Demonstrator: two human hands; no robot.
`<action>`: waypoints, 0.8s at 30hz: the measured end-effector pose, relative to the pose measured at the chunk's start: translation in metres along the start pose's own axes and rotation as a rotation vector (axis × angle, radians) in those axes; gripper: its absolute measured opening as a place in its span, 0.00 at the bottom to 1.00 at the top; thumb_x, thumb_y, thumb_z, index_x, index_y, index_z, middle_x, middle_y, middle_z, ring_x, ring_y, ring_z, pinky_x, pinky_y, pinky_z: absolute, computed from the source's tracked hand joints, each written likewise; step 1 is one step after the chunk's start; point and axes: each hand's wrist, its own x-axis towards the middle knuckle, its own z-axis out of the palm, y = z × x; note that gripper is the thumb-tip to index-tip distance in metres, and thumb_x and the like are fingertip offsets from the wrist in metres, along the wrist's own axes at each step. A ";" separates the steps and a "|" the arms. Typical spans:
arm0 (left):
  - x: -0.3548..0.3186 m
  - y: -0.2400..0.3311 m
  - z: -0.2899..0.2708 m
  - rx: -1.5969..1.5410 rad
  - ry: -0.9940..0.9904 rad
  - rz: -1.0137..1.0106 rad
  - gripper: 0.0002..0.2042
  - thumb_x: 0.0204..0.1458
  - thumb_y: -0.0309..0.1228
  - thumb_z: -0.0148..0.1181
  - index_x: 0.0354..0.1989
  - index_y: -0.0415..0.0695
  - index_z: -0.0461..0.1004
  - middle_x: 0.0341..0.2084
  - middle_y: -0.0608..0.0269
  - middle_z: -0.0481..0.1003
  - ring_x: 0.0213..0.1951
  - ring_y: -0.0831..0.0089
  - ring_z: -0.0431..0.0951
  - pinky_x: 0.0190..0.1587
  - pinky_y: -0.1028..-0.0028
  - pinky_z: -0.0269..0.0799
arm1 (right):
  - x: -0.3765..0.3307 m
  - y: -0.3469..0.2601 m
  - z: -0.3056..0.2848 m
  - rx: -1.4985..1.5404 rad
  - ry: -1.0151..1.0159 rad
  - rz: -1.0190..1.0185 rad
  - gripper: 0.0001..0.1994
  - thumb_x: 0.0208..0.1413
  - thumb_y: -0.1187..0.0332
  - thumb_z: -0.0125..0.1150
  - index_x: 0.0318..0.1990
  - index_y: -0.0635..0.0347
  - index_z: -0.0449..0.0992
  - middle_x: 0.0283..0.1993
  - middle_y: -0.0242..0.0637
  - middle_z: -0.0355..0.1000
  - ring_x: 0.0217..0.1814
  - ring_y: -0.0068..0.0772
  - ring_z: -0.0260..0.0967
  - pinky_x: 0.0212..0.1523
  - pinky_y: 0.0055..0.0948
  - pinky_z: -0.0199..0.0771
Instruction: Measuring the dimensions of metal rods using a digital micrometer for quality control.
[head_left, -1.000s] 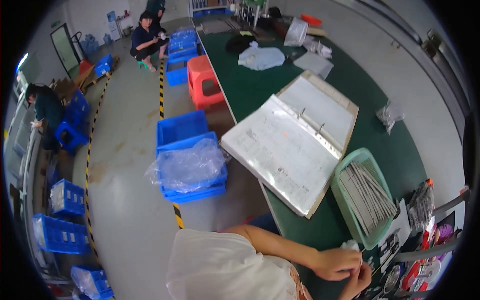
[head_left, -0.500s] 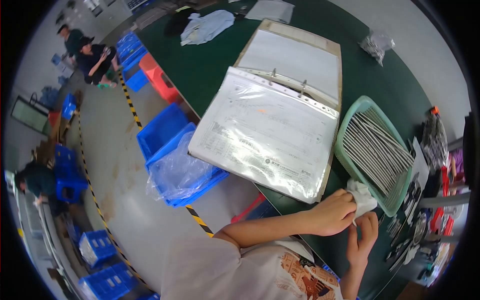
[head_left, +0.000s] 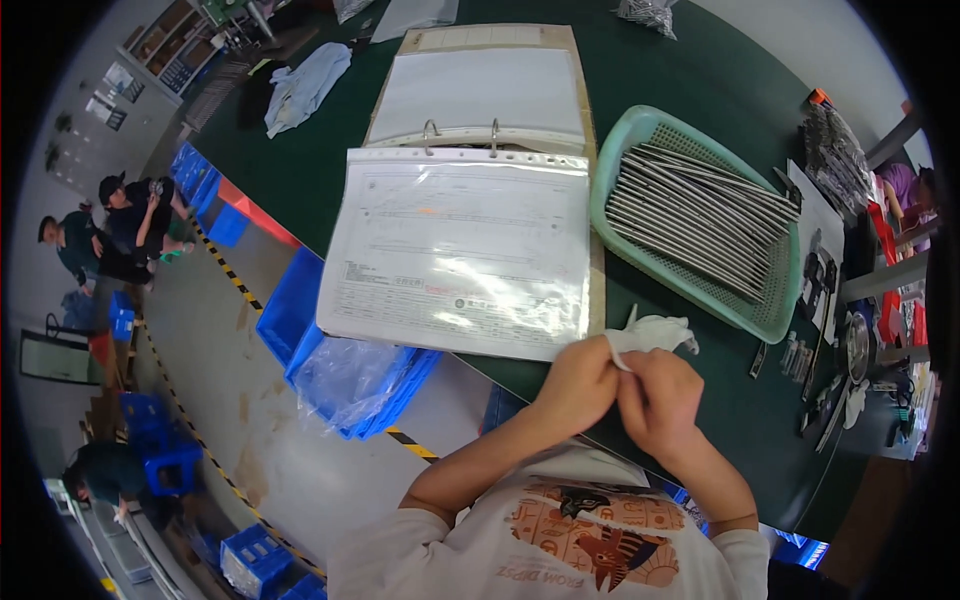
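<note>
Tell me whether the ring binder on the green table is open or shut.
Open. The ring binder lies flat with both covers spread, its metal rings standing up at the spine and a clear plastic sleeve of papers turned toward the person.

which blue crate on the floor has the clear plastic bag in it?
The blue crate nearest the green table, just below the open binder. A crumpled clear plastic bag fills it; the other blue crates further left show none.
</note>
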 end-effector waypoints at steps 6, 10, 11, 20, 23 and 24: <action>-0.001 -0.002 -0.010 -1.059 0.177 -0.420 0.12 0.54 0.30 0.42 0.41 0.38 0.69 0.33 0.62 0.73 0.34 0.74 0.73 0.36 0.75 0.70 | -0.003 -0.005 0.004 -0.004 -0.118 -0.090 0.10 0.36 0.74 0.58 0.32 0.58 0.71 0.21 0.34 0.61 0.19 0.34 0.62 0.19 0.31 0.61; 0.004 0.005 -0.003 -1.389 0.073 -0.278 0.20 0.57 0.36 0.33 0.54 0.38 0.57 0.49 0.55 0.63 0.50 0.66 0.65 0.53 0.68 0.60 | -0.002 0.006 -0.008 0.050 0.046 -0.136 0.10 0.36 0.75 0.59 0.30 0.60 0.70 0.28 0.36 0.67 0.25 0.36 0.65 0.23 0.30 0.63; 0.006 0.007 -0.001 -1.505 0.000 -0.199 0.22 0.57 0.37 0.30 0.57 0.38 0.52 0.53 0.54 0.59 0.55 0.64 0.61 0.56 0.66 0.56 | -0.001 0.008 -0.011 0.078 0.055 -0.129 0.10 0.35 0.75 0.59 0.30 0.60 0.70 0.30 0.36 0.67 0.28 0.37 0.65 0.25 0.29 0.64; 0.033 0.026 0.020 -0.992 0.363 -0.109 0.11 0.49 0.23 0.42 0.39 0.33 0.67 0.36 0.47 0.71 0.39 0.64 0.72 0.46 0.69 0.66 | -0.007 0.001 -0.022 0.233 -0.046 -0.259 0.09 0.34 0.73 0.56 0.27 0.62 0.69 0.28 0.37 0.64 0.29 0.37 0.64 0.30 0.31 0.65; 0.048 0.025 0.006 0.195 0.232 0.429 0.10 0.45 0.24 0.43 0.32 0.34 0.69 0.22 0.52 0.74 0.29 0.64 0.75 0.37 0.73 0.69 | -0.001 -0.002 -0.025 0.289 -0.107 -0.349 0.08 0.35 0.73 0.56 0.28 0.62 0.69 0.28 0.37 0.65 0.29 0.37 0.65 0.29 0.31 0.65; 0.049 0.024 0.003 0.114 0.202 0.432 0.10 0.47 0.26 0.41 0.31 0.34 0.69 0.19 0.53 0.72 0.27 0.64 0.75 0.34 0.73 0.69 | 0.000 -0.006 -0.025 0.278 -0.134 -0.367 0.08 0.35 0.74 0.57 0.27 0.62 0.69 0.28 0.38 0.66 0.28 0.38 0.65 0.28 0.31 0.65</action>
